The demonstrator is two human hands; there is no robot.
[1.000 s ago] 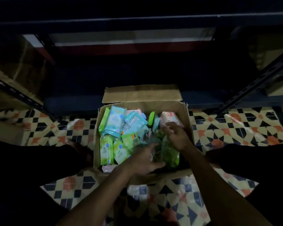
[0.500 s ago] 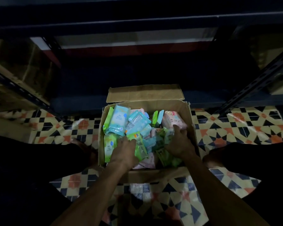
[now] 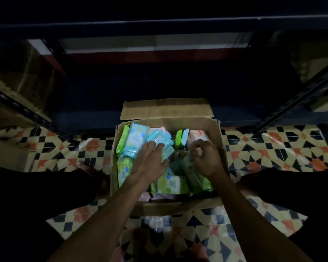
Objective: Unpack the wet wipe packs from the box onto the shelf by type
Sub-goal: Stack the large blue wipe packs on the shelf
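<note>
An open brown cardboard box sits on a patterned tiled floor just in front of a dark metal shelf, its far flap folded back toward the shelf. The box is full of soft plastic wet wipe packs in jumbled layers: a pale blue pack with yellow dots standing at the far left, a light green pack below it against the left wall, a pink pack at the far right corner, and a pale green pack with a blue spot lying flat near the front wall. The left hand reaches into the middle of the box, palm down, its fingers extended and slightly spread, resting on a small turquoise pack. The right hand is over the right side of the box with its fingers curled inward; they seem to close on a dark green pack beneath, though the dim light leaves the grip unclear.
</note>
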